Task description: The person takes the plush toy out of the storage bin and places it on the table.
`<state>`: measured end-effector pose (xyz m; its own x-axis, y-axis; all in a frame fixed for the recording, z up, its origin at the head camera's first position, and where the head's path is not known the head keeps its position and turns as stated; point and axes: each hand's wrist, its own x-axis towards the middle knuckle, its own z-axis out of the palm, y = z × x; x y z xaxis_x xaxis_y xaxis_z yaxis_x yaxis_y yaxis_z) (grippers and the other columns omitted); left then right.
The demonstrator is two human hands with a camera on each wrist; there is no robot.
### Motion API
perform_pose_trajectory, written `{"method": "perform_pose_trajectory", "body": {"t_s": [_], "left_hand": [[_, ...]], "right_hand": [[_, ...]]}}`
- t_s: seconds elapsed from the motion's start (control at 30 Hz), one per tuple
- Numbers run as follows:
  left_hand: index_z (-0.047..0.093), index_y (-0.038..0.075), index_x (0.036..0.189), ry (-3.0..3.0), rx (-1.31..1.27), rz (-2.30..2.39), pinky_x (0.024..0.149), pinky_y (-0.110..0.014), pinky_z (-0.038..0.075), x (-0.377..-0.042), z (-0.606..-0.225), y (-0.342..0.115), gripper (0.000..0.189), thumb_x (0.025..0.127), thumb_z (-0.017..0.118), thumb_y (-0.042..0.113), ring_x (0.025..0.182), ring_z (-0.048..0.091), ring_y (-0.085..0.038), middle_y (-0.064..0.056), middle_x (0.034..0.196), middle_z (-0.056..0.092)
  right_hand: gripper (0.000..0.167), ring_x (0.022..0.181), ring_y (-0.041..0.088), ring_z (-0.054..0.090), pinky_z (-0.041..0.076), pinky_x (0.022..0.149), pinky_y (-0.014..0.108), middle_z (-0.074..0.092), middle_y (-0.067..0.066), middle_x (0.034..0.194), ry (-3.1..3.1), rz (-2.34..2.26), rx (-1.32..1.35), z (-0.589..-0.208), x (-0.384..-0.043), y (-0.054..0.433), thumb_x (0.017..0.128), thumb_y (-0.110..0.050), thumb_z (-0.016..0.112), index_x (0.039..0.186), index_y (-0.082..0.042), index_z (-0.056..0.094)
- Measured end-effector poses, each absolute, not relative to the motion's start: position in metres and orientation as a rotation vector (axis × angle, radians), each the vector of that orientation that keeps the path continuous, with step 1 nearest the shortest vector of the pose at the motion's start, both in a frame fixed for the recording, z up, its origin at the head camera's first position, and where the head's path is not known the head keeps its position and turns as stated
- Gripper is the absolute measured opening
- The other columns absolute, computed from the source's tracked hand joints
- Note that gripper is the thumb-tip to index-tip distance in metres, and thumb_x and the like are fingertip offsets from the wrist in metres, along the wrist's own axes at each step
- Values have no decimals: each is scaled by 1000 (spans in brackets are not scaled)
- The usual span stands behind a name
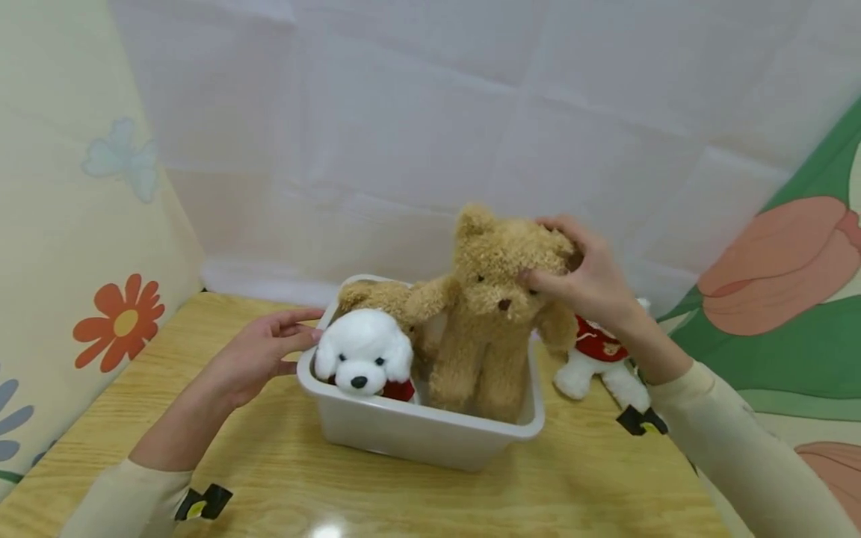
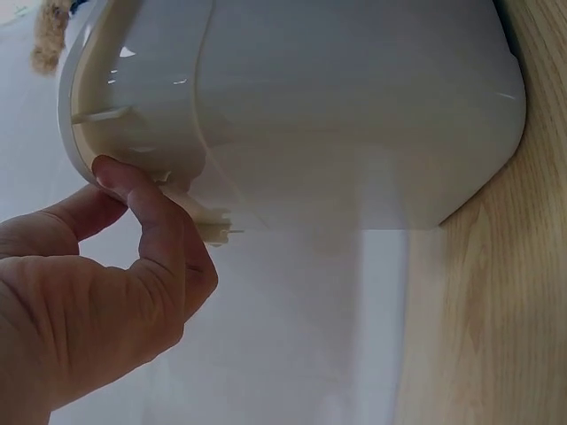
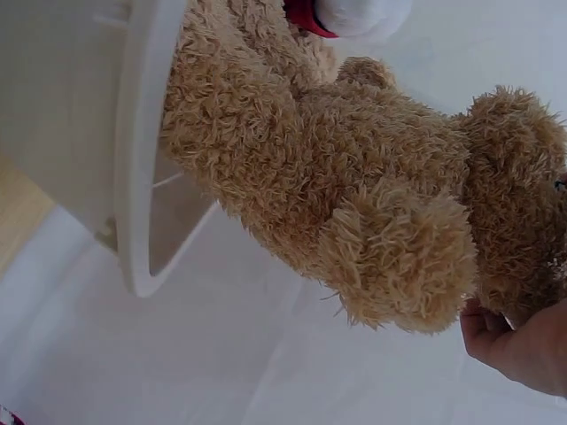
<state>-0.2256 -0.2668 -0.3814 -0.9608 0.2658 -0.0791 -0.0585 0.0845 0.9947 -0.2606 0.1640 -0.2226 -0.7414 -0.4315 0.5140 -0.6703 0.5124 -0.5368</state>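
Note:
A brown teddy bear (image 1: pixel 494 336) stands upright in the right part of a white plastic bin (image 1: pixel 430 433), its legs inside the rim. My right hand (image 1: pixel 585 273) grips its head from the right side, thumb over the face. In the right wrist view the bear's shaggy body (image 3: pixel 319 168) leans out past the bin's rim (image 3: pixel 133 177). My left hand (image 1: pixel 269 347) holds the bin's left rim, and the left wrist view shows thumb and fingers (image 2: pixel 133 190) pinching it. A white plush dog (image 1: pixel 363 355) and another brown plush (image 1: pixel 380 295) sit in the bin's left part.
To the right of the bin, a white plush toy in a red top (image 1: pixel 599 359) sits on the wooden table (image 1: pixel 269 471), partly behind my right forearm. A white cloth (image 1: pixel 403 134) hangs behind, with patterned panels at both sides.

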Motion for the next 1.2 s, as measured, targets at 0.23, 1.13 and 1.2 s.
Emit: {"method": "perform_pose_trajectory", "body": {"t_s": [0.23,1.13,1.2], "left_hand": [[31,2,158,2111,236,1969,92,-47,53,-225,-383,-269,67,105,62,30,118,58,-24,-20,135,56],[29,-4,156,2214,191,2057,86,-41,55,-216,-392,-311,64,107,57,26,108,63,-15,-14,123,61],[29,-5,156,2200,205,2090,86,-40,56,-212,-393,-315,63,107,56,25,107,63,-15,-12,120,63]], "right_hand": [[54,40,16,51,41,39,29,72,8,106,-2344,1180,892,-197,-251,179,93,-8,73,144,-16,57],[73,78,20,71,51,64,27,76,5,95,-2650,1179,455,-182,-320,264,97,-36,72,159,-22,36],[73,86,17,72,50,81,21,76,4,99,-2670,1234,487,-195,-330,266,99,-34,70,160,-19,33]]}}
